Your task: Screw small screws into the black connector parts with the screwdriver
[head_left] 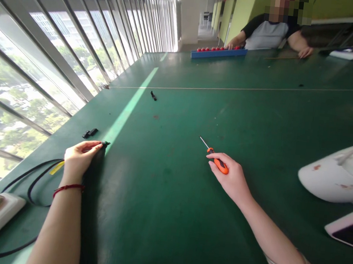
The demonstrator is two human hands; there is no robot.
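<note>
On the left of the green table, my left hand pinches a small black part between thumb and fingertips. Just beyond that hand lie small black pieces. My right hand, right of the middle, has its fingers closed on the orange and black handle of a screwdriver. The thin metal shaft points up and to the left, away from the hand. Farther back on the table rests another small black piece.
A black cable with a yellow tag and a white device are at the left. White objects stand at the right. Across the table a person touches a blue tray with red items. Metal railings border the left side.
</note>
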